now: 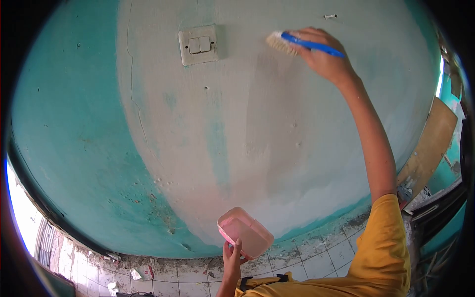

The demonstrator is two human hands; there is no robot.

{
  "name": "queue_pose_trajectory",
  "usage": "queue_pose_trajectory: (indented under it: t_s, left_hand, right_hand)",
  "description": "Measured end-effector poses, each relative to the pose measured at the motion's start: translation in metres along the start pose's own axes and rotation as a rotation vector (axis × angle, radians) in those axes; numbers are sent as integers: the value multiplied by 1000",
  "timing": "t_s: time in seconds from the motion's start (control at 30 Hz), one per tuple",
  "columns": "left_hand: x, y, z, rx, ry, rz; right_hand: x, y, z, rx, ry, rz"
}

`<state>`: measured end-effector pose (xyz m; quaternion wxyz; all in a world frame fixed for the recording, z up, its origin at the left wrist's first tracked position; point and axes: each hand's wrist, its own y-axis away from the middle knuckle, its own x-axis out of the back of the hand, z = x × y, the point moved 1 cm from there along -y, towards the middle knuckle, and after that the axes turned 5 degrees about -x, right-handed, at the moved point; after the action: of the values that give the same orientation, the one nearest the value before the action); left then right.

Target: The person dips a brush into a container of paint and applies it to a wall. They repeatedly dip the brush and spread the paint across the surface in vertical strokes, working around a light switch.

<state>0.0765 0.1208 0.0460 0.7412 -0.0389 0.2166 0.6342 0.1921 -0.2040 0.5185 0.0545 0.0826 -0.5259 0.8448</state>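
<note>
I see the right hand gripping the blue-handled paintbrush, bristles leftward against the wall | handle slanting down-right | left hand holding the pink plastic tub, well below and left of it

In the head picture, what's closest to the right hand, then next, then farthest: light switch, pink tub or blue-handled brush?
From the right hand:
1. Blue-handled brush: in its grip.
2. Light switch: on the wall, leftward.
3. Pink tub: low down, in the left hand.
</note>
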Motion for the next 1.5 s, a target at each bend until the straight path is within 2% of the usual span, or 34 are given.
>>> queue_pose_trajectory:
  t_s: [0.03, 0.1, 0.17, 0.2, 0.33, 0.4, 0.47, 0.5, 0.57, 0.63, 0.7, 0.73, 0.8, 0.9, 0.93, 1.0, 1.1, 1.2, 1.23, 1.27, 1.3, 1.33, 1.4, 1.47, 1.5]
  left_hand:
    - [-1, 0, 0, 7, 6, -1]
    - [-5, 1, -1, 11, 10, -3]
    - [-5, -1, -5, 17, 19, 7]
    - [-5, -1, -5, 16, 21, 6]
    - [-5, 3, -3, 33, 9, -22]
    - [-4, 4, -3, 39, 1, -27]
    - [-4, 3, -3, 20, 12, -12]
    - [-3, 2, -3, 20, 12, -15]
    - [-6, 3, -4, 20, 17, -3]
    - [-5, 1, -5, 13, 13, -12]
    - [-6, 0, -3, 6, 13, -19]
    - [-8, 0, -2, 5, 20, -19]
    - [-13, 4, -3, 5, 32, -15]
    - [-10, 4, -7, 3, 42, -3]
    - [-8, 5, -9, -3, 44, -1]
    - [-6, 5, -12, -11, 56, -2]
    - [-2, 8, -14, 2, 47, 3]
    - [1, 7, -13, -6, 14, 32]
    - [2, 6, -13, -4, 19, 29]
    - [1, 7, -13, -2, 23, 25]
    - [1, 7, -13, -1, 20, 21]
    - [1, 7, -13, 0, 14, 13]
    - [1, 4, -12, -5, 5, 0]
    - [-1, 3, -12, 2, -4, -16]
    - [-5, 8, -11, 3, -4, -18]
  right_hand:
    - [-1, 1, 0, 0, 0, 2]
    - [3, 7, -6, 62, -18, 141]
    - [-22, 51, -18, 134, 72, 40]
    - [-18, 74, -46, 57, 65, -89]
    - [-16, 149, -103, 35, -307, -427]
    - [-15, 162, -111, 23, -389, -526]
    - [-21, 148, -93, 39, -487, -537]
    - [-24, 133, -79, 7, -468, -420]
    - [-8, 78, -49, -108, -241, -479]
    - [-17, 39, -6, -56, -230, -193]
    - [-3, -5, 11, -56, -51, -16]
    - [-1, -15, 12, -52, -52, -14]
    - [6, -26, 13, -95, -88, 122]
    - [-14, 28, -10, 146, 88, 140]
    - [-19, 53, -35, 49, 34, -4]
    - [-20, 110, -75, 129, 71, -205]
    - [-12, 160, -113, 78, -290, -470]
    - [-9, 156, -96, 60, -442, -557]
    - [-20, 145, -79, 73, -421, -513]
    - [-18, 125, -61, -26, -363, -467]
    - [-8, 88, -46, -127, -243, -595]
    - [-18, 72, -18, -57, -324, -315]
    - [-16, 22, 22, -73, -285, -147]
    - [10, -34, 33, -11, -72, 69]
    - [12, -34, 33, -11, -70, 69]
